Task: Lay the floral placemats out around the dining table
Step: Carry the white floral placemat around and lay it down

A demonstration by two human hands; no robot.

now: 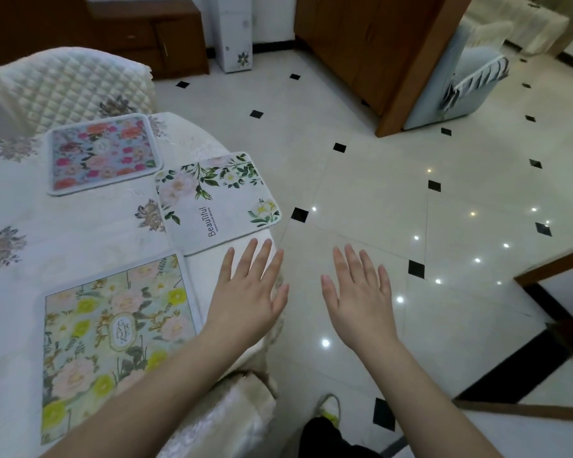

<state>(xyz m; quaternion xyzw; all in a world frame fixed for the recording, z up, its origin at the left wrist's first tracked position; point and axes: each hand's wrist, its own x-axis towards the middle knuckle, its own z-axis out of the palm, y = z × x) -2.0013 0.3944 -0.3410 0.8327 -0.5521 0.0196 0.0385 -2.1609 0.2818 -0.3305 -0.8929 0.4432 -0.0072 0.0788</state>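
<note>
Both hands empty, fingers straight — left hand (248, 302) over the table edge, right hand (361, 299) over floor. Three floral placemats lie flat on the white embroidered tablecloth (14, 200): yellow-green rectangular mat (113, 338) nearest, white "Beautiful" mat (215, 200) overhanging the rim, pink-blue mat (103, 153) by the quilted chair (70, 84) — apparently one per seat

I see three floral placemats on the dining table (80, 226): a blue one with pink and orange blooms (103, 153) by the quilted chair (70, 87), a white one printed "Beautiful" (217, 200) overhanging the table edge, and a yellow-flowered one (113, 338) nearest me. My left hand (248, 295) hovers flat with fingers spread over the table's edge. My right hand (361, 292) is held out flat over the tiled floor (361, 180), holding nothing.
</note>
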